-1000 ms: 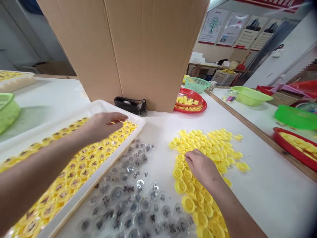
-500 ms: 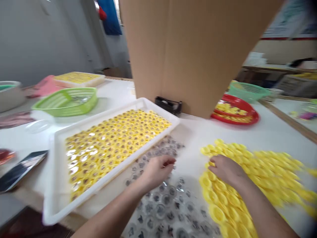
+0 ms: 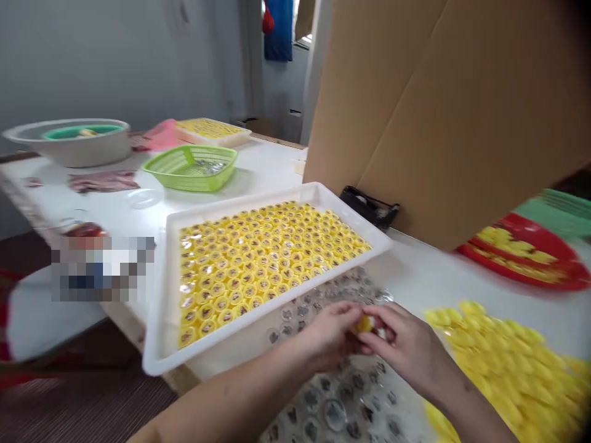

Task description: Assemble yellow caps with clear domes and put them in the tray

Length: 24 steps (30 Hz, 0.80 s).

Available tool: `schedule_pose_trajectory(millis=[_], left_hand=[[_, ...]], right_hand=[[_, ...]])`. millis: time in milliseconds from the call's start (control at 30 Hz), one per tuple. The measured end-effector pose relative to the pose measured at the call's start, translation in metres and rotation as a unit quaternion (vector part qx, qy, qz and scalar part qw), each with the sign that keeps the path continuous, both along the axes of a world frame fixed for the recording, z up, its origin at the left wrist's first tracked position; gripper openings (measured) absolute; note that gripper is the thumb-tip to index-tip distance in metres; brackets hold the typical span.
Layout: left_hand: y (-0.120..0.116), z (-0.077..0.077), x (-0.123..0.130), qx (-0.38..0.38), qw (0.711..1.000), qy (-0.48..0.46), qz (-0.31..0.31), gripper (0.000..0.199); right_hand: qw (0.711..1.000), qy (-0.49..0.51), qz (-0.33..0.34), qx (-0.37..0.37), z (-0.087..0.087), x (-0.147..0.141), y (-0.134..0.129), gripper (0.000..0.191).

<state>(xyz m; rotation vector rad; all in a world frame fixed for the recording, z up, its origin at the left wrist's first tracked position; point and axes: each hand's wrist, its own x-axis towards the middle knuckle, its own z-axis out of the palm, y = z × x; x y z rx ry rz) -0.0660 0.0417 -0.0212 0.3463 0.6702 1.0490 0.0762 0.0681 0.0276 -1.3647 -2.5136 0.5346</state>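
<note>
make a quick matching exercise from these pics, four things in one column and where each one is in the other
Things:
1. yellow cap
2. black tape dispenser
3. lime green basket
4. rows of yellow caps

Places:
a. on the table, beyond the white tray
b. inside the white tray
c. between the left hand and right hand
d. at the foot of the cardboard panel

Pairs: 1-c, 2-d, 3-a, 4-b
</note>
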Motion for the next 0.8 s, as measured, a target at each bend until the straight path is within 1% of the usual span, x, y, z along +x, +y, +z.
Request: schedule_pose_trajectory(millis=[33,67,100,133,233,333,433,500,633,800], left_hand=[[0.002,0.003,-0.005,-0.02,0.999,0.021,0.02,0.026],[0.004,0.006,-0.009,-0.037,0.997,0.047,0.039,0.024],[0.006,0.008,-0.013,-0.05,0.995,0.072,0.057,0.022],[0.008,0.01,-0.017,-0.058,0.992,0.092,0.069,0.021],[0.01,0.012,-0.021,-0.054,0.989,0.105,0.084,0.019],[0.008,0.012,-0.019,-0.039,0.992,0.088,0.081,0.017],[0.006,0.013,-0.017,-0.04,0.994,0.065,0.082,0.02],[0.005,0.014,-0.016,-0.048,0.994,0.052,0.083,0.021],[0.005,0.012,-0.016,-0.048,0.995,0.06,0.068,0.019],[0.004,0.003,-0.014,-0.048,0.995,0.074,0.044,0.015]], right_hand=[[0.999,0.021,-0.026,-0.01,0.0,-0.001,0.005,0.024],[0.997,0.035,-0.062,-0.004,-0.001,0.002,0.011,0.023],[0.994,0.032,-0.101,0.013,-0.005,0.006,0.018,0.021],[0.99,0.008,-0.136,0.032,-0.009,0.01,0.024,0.018],[0.983,-0.045,-0.172,0.036,-0.026,0.016,0.039,0.014],[0.983,-0.064,-0.169,0.012,-0.04,0.008,0.047,0.018],[0.985,-0.069,-0.158,-0.008,-0.047,0.001,0.048,0.013],[0.986,-0.071,-0.152,-0.021,-0.048,0.001,0.046,0.01],[0.987,-0.076,-0.139,-0.04,-0.045,0.009,0.04,0.02],[0.989,-0.086,-0.113,-0.03,-0.041,0.014,0.028,0.012]])
